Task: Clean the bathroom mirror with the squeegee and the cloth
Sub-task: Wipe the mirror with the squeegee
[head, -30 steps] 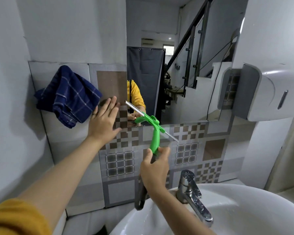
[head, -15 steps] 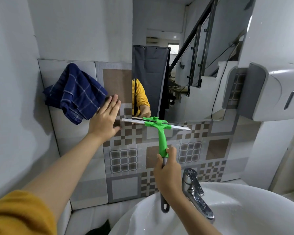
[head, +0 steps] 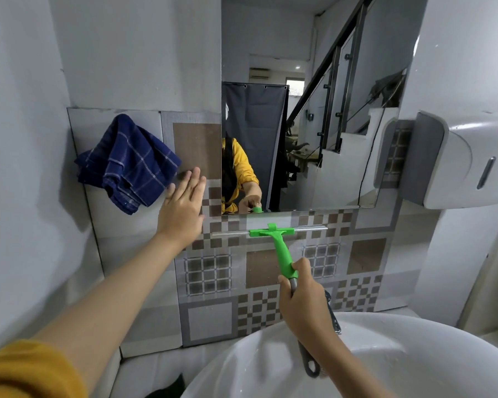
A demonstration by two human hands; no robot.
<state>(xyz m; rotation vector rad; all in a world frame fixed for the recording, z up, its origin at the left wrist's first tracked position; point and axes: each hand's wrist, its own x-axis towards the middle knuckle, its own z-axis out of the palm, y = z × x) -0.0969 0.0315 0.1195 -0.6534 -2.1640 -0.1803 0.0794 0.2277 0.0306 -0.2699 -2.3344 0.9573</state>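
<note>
The mirror (head: 314,110) hangs on the wall above patterned tiles. My right hand (head: 305,300) grips the green squeegee (head: 281,245) by its handle. The blade lies level against the tiles, just below the mirror's bottom edge. My left hand (head: 183,208) presses flat on the tiled wall left of the mirror, fingers together, holding nothing. A dark blue checked cloth (head: 128,165) hangs bunched on the wall just left of that hand, not touched by it.
A white basin (head: 414,366) sits below, with its tap mostly hidden behind my right hand. A white and grey dispenser (head: 454,159) juts from the wall at right, next to the mirror's edge. A grey side wall closes in at left.
The squeegee blade went from tilted to level and has slid down off the mirror's bottom edge onto the tiles. My left hand stayed flat on the wall.
</note>
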